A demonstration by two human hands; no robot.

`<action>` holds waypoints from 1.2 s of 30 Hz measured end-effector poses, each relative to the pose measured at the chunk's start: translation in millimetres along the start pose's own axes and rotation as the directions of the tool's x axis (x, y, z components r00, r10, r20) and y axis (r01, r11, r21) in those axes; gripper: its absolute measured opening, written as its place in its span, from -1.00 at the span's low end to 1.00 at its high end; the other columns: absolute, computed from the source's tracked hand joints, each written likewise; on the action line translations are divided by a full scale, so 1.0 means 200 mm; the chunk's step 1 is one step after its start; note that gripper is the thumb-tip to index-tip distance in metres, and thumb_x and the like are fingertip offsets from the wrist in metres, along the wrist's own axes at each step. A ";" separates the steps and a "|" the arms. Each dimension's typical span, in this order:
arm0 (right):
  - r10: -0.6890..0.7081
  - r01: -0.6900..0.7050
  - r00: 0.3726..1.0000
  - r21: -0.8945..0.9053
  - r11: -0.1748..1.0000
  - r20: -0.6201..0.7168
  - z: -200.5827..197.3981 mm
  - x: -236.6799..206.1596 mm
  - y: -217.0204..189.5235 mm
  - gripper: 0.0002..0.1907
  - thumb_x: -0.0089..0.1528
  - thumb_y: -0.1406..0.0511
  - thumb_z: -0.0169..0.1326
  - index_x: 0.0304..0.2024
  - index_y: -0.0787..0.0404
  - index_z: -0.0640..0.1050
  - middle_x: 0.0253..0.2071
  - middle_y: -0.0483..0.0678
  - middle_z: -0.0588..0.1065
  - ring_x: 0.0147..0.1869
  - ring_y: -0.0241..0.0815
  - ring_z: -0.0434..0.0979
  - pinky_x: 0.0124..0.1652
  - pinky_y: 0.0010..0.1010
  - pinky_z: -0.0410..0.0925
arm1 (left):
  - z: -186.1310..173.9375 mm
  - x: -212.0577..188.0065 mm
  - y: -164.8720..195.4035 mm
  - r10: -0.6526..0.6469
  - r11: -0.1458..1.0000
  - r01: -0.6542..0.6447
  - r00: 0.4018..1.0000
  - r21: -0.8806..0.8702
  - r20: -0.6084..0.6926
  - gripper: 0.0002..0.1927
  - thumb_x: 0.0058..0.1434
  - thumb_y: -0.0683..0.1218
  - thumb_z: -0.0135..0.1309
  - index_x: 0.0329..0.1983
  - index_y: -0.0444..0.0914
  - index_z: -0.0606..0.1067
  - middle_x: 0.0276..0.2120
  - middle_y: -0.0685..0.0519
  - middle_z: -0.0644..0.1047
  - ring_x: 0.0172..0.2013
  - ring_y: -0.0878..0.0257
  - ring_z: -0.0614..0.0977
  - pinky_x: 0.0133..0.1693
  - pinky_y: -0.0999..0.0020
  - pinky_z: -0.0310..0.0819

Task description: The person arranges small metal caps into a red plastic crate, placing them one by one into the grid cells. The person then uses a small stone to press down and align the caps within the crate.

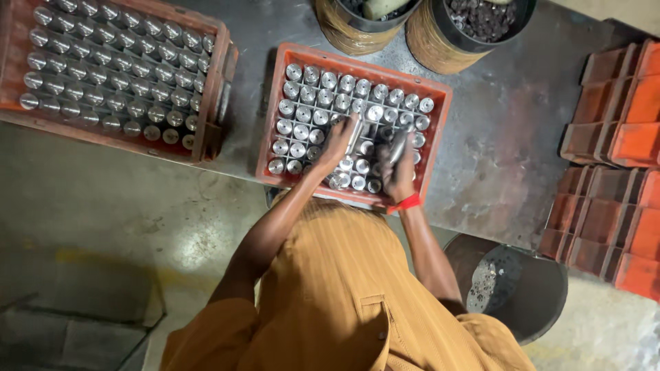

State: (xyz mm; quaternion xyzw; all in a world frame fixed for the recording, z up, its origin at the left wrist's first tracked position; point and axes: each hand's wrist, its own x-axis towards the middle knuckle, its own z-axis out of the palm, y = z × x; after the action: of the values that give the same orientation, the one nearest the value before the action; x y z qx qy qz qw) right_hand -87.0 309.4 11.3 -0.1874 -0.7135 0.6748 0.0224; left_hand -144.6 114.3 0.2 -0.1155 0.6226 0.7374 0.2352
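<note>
Both hands work inside the orange plastic crate (440, 93) of upright shiny steel cylinders (313, 103), which sits mid-bench near the front edge. The left hand (338, 144) grasps a steel cylinder (353, 135); the right hand (399, 168), red band at the wrist, closes round another steel piece (398, 145). A second, fuller orange crate (213, 82) occupies the bench's left end; two round bins (426, 38) line the back edge.
</note>
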 end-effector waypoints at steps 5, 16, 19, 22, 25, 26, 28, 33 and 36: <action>-0.410 0.431 0.888 -0.688 0.584 0.208 0.11 -0.07 -0.02 -0.59 0.26 0.27 0.19 0.12 0.31 0.49 -0.09 0.34 0.54 -0.08 0.25 0.56 -0.12 -0.12 0.40 | -0.07 -0.08 -0.07 0.431 0.524 -0.390 0.888 0.757 0.160 -0.52 0.32 -0.01 0.10 0.29 -0.20 0.42 0.11 -0.26 0.48 -0.22 -0.22 0.64 -0.23 -0.04 0.54; -0.421 0.545 0.826 -0.720 0.429 0.374 0.17 -0.13 -0.05 -0.72 0.27 0.23 0.25 -0.08 0.31 0.63 -0.09 0.15 0.62 -0.14 0.17 0.53 -0.06 -0.09 0.30 | -0.01 -0.12 -0.19 0.548 0.200 -0.236 0.831 0.951 0.091 -0.57 0.10 0.05 0.25 -0.01 -0.25 0.59 0.15 -0.25 0.39 0.19 -0.15 0.35 0.09 -0.05 0.26; -0.416 0.513 0.845 -0.733 0.447 0.337 0.17 -0.08 -0.04 -0.69 0.24 0.17 0.29 -0.13 0.29 0.66 -0.17 0.11 0.63 -0.13 0.12 0.54 0.05 -0.15 0.30 | 0.00 -0.05 -0.17 0.592 0.123 -0.310 0.786 0.943 0.181 -0.60 0.11 0.10 0.30 -0.13 -0.27 0.63 0.17 -0.22 0.38 0.24 -0.14 0.34 0.12 -0.07 0.26; -0.367 0.560 0.828 -0.615 0.554 0.423 0.05 -0.04 -0.07 -0.73 0.21 0.21 0.29 -0.14 0.26 0.71 -0.15 0.08 0.66 -0.17 0.07 0.50 -0.10 -0.19 0.29 | -0.10 -0.02 -0.14 0.575 0.323 -0.444 0.794 0.836 0.200 -0.56 0.16 0.16 0.32 -0.11 -0.26 0.65 0.18 -0.18 0.37 0.25 -0.10 0.35 0.19 -0.05 0.31; -0.435 0.440 0.893 -0.410 0.799 0.111 -0.13 -0.04 -0.11 -0.65 0.29 0.06 0.25 -0.07 0.18 0.66 -0.23 -0.05 0.60 -0.11 -0.14 0.53 -0.07 -0.29 0.37 | -0.21 -0.03 -0.09 0.512 0.648 -0.451 0.855 0.614 0.087 -0.54 0.11 0.21 0.34 -0.17 -0.24 0.67 0.11 -0.07 0.50 0.19 0.05 0.49 0.27 -0.02 0.39; -0.327 0.322 0.945 -0.184 0.929 -0.001 -0.16 -0.04 -0.10 -0.60 0.33 0.03 0.20 0.01 0.19 0.63 -0.19 -0.11 0.57 -0.09 -0.19 0.52 -0.07 -0.32 0.37 | -0.23 -0.04 -0.08 0.475 0.742 -0.426 0.879 0.517 0.042 -0.55 0.10 0.22 0.35 -0.21 -0.23 0.68 0.08 -0.02 0.57 0.17 0.13 0.56 0.29 -0.01 0.43; -0.117 0.121 0.991 0.062 0.991 -0.066 -0.17 -0.06 -0.07 -0.56 0.39 0.00 0.12 0.07 0.20 0.56 -0.20 -0.11 0.52 -0.13 -0.19 0.47 -0.13 -0.31 0.34 | -0.17 -0.08 -0.10 0.151 0.982 -0.137 0.983 0.131 -0.102 -0.44 0.26 0.30 0.10 0.14 -0.14 0.50 0.14 0.08 0.46 0.19 0.17 0.46 0.24 0.03 0.29; 0.234 -0.237 0.971 0.051 0.970 0.053 0.04 -0.16 0.02 -0.56 0.43 0.00 -0.02 0.01 0.24 0.41 -0.40 0.16 0.40 -0.43 0.08 0.36 -0.45 -0.12 0.22 | -0.06 -0.11 -0.16 0.016 0.992 -0.023 0.998 0.122 0.059 -0.40 0.39 0.23 0.03 0.29 -0.28 0.47 -0.06 -0.22 0.58 -0.21 -0.01 0.65 -0.28 0.08 0.56; -0.429 0.469 0.869 -0.685 0.558 0.246 0.13 -0.23 -0.02 -0.45 0.30 0.10 0.22 0.07 0.40 0.39 -0.18 0.30 0.48 -0.15 0.27 0.49 -0.21 -0.04 0.35 | -0.13 -0.15 -0.20 0.489 0.503 -0.466 0.848 0.728 0.205 -0.51 0.31 0.01 0.16 0.27 -0.22 0.47 0.05 -0.11 0.54 -0.18 0.07 0.69 -0.25 0.24 0.66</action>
State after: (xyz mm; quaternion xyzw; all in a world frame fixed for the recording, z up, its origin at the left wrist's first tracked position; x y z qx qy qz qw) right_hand -52.6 271.1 22.3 0.0244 -0.9445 0.3120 0.0995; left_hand -102.2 87.5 -25.8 0.1589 0.8810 0.4438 0.0403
